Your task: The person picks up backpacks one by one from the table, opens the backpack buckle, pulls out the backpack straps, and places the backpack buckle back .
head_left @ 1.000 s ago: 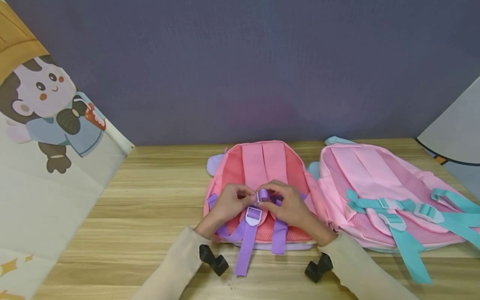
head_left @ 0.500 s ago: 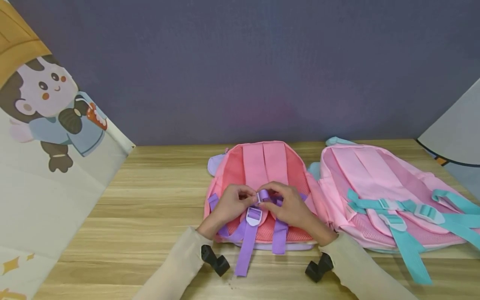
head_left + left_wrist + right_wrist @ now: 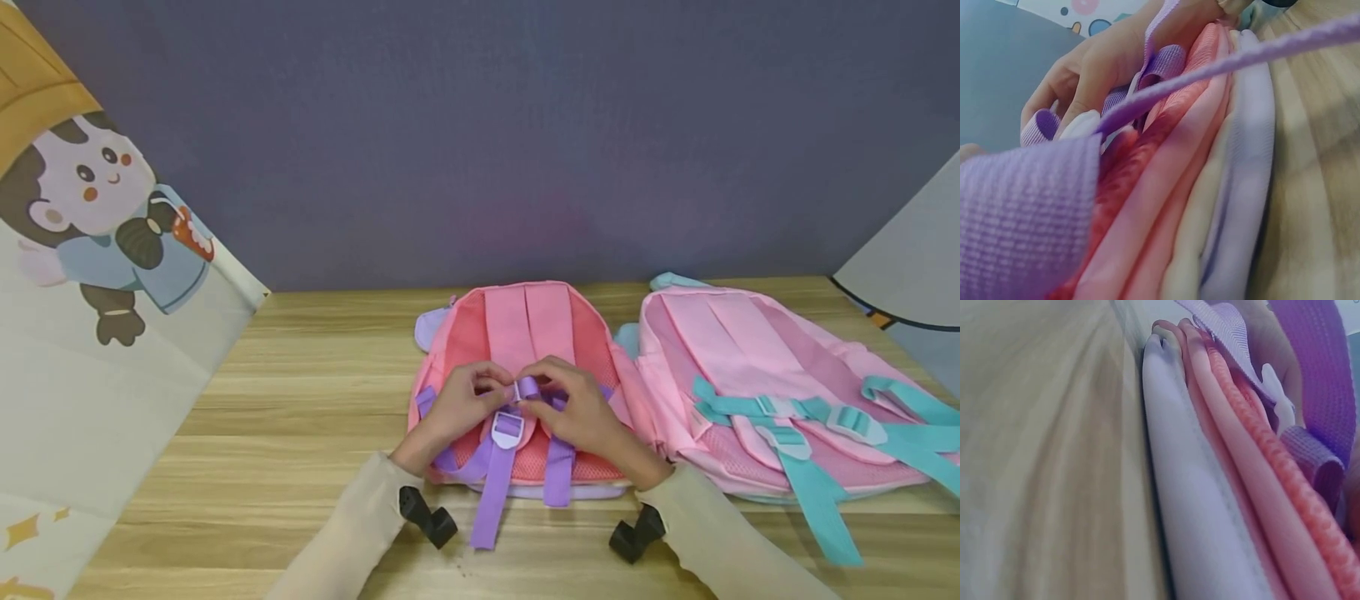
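A coral-pink backpack [image 3: 553, 312] lies on the table with its straps upward. Over its middle, my left hand [image 3: 459, 406] pinches a small white strap buckle [image 3: 517, 392] between thumb and fingers. My right hand [image 3: 576, 408] faces it, gripping a looped purple strap [image 3: 529, 387] at that buckle. Below them lies a larger white strap adjuster [image 3: 507, 430] threaded with purple webbing, whose tail [image 3: 491, 500] hangs over the pack's front edge. In the left wrist view, a hand [image 3: 1107, 62] holds the purple loop [image 3: 1041, 127] beside a white buckle part [image 3: 1080, 125]. Fingertips are partly hidden.
Close on the right lies a light pink backpack [image 3: 742, 333] with teal straps [image 3: 821, 508], touching the coral one. A lilac flap [image 3: 429, 327] sticks out at the coral pack's upper left. The wood-grain table [image 3: 315, 392] meets a dark wall [image 3: 450, 142] behind.
Both hands keep their hold at the small buckle. The left fingers have shifted slightly and the small buckle has turned more edge-on. The backpacks have stayed put.
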